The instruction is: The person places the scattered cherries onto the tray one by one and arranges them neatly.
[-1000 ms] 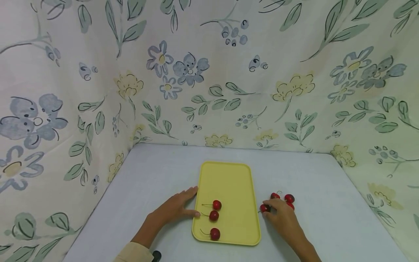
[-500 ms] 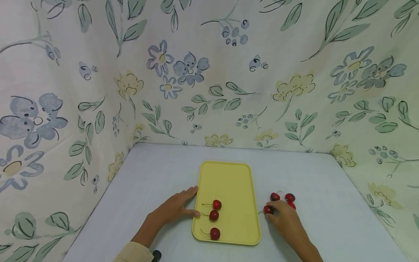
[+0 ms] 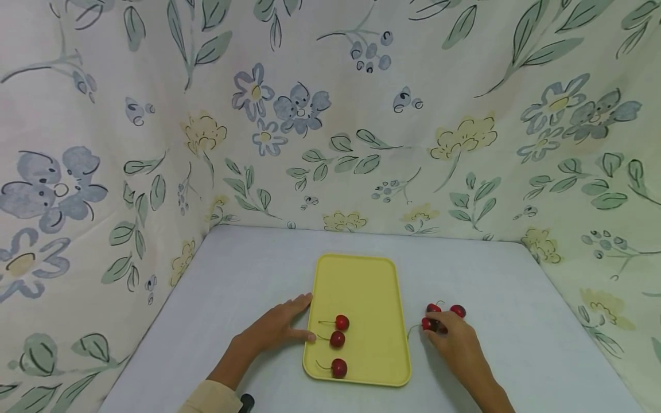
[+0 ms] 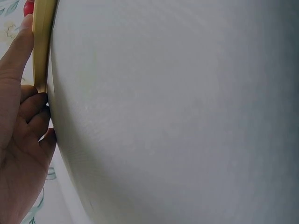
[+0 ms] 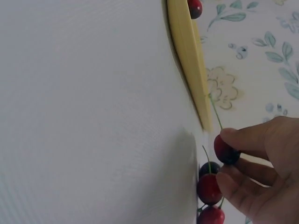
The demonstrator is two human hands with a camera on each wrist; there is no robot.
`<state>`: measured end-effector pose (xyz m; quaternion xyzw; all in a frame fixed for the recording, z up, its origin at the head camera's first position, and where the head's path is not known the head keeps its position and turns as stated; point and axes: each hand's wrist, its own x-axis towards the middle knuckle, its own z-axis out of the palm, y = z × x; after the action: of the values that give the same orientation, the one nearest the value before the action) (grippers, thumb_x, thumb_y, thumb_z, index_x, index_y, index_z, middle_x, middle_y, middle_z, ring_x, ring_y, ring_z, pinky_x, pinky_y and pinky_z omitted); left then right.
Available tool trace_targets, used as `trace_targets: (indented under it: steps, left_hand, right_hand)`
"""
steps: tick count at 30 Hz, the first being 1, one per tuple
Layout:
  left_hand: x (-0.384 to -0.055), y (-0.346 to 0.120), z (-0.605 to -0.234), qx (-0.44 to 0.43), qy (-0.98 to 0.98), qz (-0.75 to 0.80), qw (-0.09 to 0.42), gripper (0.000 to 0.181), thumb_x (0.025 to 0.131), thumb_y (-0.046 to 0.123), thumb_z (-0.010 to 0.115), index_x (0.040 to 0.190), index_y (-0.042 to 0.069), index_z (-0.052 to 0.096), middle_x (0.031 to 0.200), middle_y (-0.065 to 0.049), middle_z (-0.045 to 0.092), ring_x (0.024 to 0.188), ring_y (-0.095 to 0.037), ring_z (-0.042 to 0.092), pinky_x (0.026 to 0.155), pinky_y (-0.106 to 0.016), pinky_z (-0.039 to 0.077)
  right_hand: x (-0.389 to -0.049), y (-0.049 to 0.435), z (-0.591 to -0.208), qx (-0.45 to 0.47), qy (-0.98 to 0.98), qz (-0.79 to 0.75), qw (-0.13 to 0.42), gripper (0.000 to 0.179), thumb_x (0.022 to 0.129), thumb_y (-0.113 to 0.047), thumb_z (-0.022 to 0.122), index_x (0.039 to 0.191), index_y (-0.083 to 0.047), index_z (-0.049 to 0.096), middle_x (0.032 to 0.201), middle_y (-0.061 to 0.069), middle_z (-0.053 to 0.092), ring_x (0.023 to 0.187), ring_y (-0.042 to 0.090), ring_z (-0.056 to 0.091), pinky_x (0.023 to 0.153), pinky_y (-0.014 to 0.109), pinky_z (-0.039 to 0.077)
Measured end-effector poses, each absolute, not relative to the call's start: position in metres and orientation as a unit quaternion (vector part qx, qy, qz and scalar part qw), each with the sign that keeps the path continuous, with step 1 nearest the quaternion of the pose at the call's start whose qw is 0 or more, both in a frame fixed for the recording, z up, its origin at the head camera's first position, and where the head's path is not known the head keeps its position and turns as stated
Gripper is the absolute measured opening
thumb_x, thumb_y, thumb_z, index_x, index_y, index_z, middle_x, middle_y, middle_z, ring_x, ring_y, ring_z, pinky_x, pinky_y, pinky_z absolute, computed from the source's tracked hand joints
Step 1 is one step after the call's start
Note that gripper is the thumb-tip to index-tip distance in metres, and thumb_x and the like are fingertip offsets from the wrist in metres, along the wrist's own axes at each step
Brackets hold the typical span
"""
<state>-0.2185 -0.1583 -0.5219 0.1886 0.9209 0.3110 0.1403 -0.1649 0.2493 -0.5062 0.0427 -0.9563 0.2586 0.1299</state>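
A red cherry (image 3: 428, 324) is pinched between the thumb and fingers of my right hand (image 3: 457, 338), just right of the yellow tray (image 3: 361, 287). In the right wrist view the held cherry (image 5: 224, 145) shows a dark underside, its green stem (image 5: 215, 112) pointing toward the tray's edge. My left hand (image 3: 273, 327) rests against the tray's left rim, fingers fairly straight and thumb over the edge. Three cherries lie on the tray: an upper one (image 3: 342, 323), a middle one (image 3: 338, 339) and a lower one (image 3: 339, 368), stems to the left.
Beside my right hand lie loose cherries, one with a curved stem (image 3: 432, 307) and another (image 3: 457, 311) to its right; more is partly hidden by the fingers. A white table (image 3: 253, 258) lies beneath, with floral cloth (image 3: 330, 172) hanging behind and at the sides.
My right hand has shifted slightly right with the pinched cherry, away from the tray and closer to the loose cherries. The left hand and the tray stay put.
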Motion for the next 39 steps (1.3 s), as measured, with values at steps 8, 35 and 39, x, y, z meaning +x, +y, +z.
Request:
trace_targets:
  steps: [8, 35, 39]
  left_hand:
    - [-0.219, -0.159, -0.524, 0.187, 0.922, 0.306, 0.143, 0.104, 0.085, 0.062, 0.081, 0.167, 0.016, 0.036, 0.171, -0.007, 0.036, 0.158, -0.041, 0.033, 0.128, -0.061, 0.029]
    - [-0.219, -0.159, -0.523, 0.179, 0.92, 0.317, 0.149, 0.103, 0.086, 0.061, 0.082, 0.167, 0.017, 0.036, 0.172, -0.006, 0.035, 0.158, -0.043, 0.031, 0.129, -0.062, 0.027]
    - [-0.219, -0.159, -0.523, 0.179, 0.921, 0.313, 0.15, 0.103, 0.086, 0.061, 0.081, 0.167, 0.017, 0.036, 0.172, -0.006, 0.035, 0.158, -0.042, 0.031, 0.129, -0.062, 0.025]
  right_hand:
    - [-0.166, 0.249, -0.505, 0.056, -0.946, 0.271, 0.171, 0.039, 0.078, -0.003, 0.093, 0.115, -0.003, 0.079, 0.112, 0.014, 0.078, 0.101, 0.03, 0.073, 0.088, 0.053, 0.063]
    - [-0.182, 0.206, -0.51, 0.03, -0.918, 0.383, 0.1, 0.038, 0.086, -0.01, 0.089, 0.122, -0.009, 0.078, 0.111, 0.001, 0.078, 0.097, 0.017, 0.073, 0.078, 0.021, 0.06]
    - [-0.184, 0.199, -0.508, 0.027, -0.915, 0.393, 0.092, 0.038, 0.087, -0.011, 0.089, 0.123, -0.008, 0.077, 0.112, 0.002, 0.078, 0.099, 0.018, 0.074, 0.079, 0.021, 0.061]
